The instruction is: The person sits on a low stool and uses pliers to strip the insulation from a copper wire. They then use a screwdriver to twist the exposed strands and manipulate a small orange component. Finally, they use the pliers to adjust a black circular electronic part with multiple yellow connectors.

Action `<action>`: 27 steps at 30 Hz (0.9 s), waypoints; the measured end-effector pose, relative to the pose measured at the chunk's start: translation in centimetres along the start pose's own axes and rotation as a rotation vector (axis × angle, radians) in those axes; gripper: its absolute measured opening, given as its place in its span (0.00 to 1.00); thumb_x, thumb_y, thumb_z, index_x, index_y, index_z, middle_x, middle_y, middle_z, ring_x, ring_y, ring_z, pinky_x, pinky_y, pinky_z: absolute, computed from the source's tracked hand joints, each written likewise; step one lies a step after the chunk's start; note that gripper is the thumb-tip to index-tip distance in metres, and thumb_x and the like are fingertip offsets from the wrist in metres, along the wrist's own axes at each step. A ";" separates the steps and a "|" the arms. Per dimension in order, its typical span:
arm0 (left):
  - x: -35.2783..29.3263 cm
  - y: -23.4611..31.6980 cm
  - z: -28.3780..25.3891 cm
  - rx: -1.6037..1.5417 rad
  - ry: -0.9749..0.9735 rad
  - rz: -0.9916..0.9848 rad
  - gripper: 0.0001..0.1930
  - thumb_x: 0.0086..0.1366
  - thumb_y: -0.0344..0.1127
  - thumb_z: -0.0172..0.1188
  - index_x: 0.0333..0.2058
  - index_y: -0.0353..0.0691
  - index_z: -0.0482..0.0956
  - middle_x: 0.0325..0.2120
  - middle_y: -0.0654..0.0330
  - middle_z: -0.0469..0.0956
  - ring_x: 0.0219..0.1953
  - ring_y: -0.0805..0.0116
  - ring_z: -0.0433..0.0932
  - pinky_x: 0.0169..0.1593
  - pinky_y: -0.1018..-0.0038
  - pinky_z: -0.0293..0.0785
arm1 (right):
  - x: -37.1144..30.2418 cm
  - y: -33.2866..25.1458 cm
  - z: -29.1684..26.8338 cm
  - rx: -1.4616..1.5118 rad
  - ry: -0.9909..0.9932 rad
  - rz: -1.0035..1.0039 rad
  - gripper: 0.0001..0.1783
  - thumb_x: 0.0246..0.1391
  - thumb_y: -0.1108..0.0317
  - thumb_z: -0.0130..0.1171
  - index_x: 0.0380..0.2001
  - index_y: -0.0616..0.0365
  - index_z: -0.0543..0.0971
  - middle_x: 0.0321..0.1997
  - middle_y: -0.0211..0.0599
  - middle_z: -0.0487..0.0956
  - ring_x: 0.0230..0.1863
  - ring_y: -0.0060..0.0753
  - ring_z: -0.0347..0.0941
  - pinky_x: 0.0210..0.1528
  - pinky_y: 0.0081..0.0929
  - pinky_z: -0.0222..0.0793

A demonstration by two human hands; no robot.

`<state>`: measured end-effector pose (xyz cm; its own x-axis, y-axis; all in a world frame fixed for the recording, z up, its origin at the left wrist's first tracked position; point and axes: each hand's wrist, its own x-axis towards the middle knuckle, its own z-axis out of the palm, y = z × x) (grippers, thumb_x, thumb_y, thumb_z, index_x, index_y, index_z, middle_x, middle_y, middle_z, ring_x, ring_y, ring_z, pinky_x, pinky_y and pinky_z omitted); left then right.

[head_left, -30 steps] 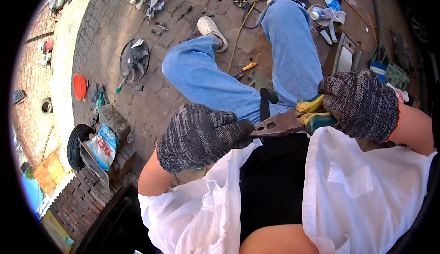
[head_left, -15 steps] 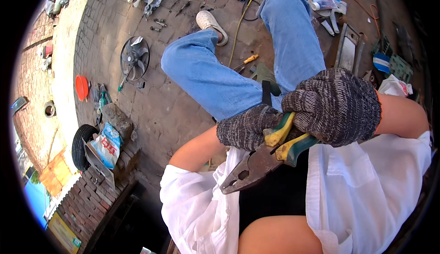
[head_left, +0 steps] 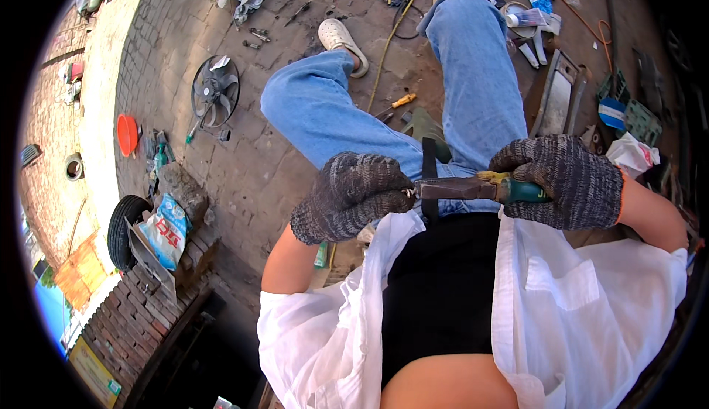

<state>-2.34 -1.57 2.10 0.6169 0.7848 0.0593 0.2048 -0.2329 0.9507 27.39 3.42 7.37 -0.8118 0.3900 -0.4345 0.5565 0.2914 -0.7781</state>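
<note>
Closed grip: gloved right hand (head_left: 565, 181) is clasping pliers (head_left: 465, 189). Left hand (head_left: 351, 196) is pinching a small piece (head_left: 410, 193) at their tip.

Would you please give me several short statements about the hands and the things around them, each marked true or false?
1. The right hand holds the pliers. True.
2. The left hand is near the tip of the pliers. True.
3. Both hands are bare. False: they wear dark knitted gloves.
4. The red basin lies right of the ringed fan. False: the red basin lies left of the ringed fan.
5. A yellow-handled tool lies on the ground. True.
6. The left clog is black. False: the left clog is pale.
</note>
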 end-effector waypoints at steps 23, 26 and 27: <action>-1.0 0.1 2.9 -0.548 0.231 -0.307 0.17 0.59 0.43 0.58 0.32 0.31 0.77 0.19 0.60 0.77 0.17 0.77 0.70 0.21 0.80 0.63 | 0.2 0.4 1.9 -0.180 0.165 -0.003 0.18 0.46 0.64 0.63 0.40 0.61 0.78 0.43 0.45 0.76 0.41 0.44 0.75 0.46 0.32 0.71; -1.5 -0.3 3.4 -0.743 0.221 -0.383 0.17 0.58 0.44 0.59 0.29 0.31 0.77 0.17 0.60 0.74 0.15 0.78 0.64 0.18 0.79 0.57 | 0.5 0.4 1.9 -0.223 0.138 -0.020 0.17 0.46 0.65 0.62 0.40 0.62 0.78 0.42 0.44 0.76 0.40 0.44 0.75 0.44 0.33 0.72; -1.5 -0.4 3.6 -0.811 0.213 -0.429 0.17 0.57 0.44 0.60 0.27 0.32 0.76 0.16 0.60 0.73 0.14 0.78 0.63 0.18 0.79 0.56 | 0.4 0.6 2.0 -0.229 0.132 -0.019 0.17 0.47 0.65 0.62 0.40 0.62 0.78 0.41 0.44 0.76 0.40 0.44 0.75 0.44 0.33 0.72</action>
<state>-0.62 -4.77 0.51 0.4433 0.8181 -0.3665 -0.2592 0.5083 0.8212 27.04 1.97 5.87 -0.8007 0.4891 -0.3459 0.5790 0.4837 -0.6564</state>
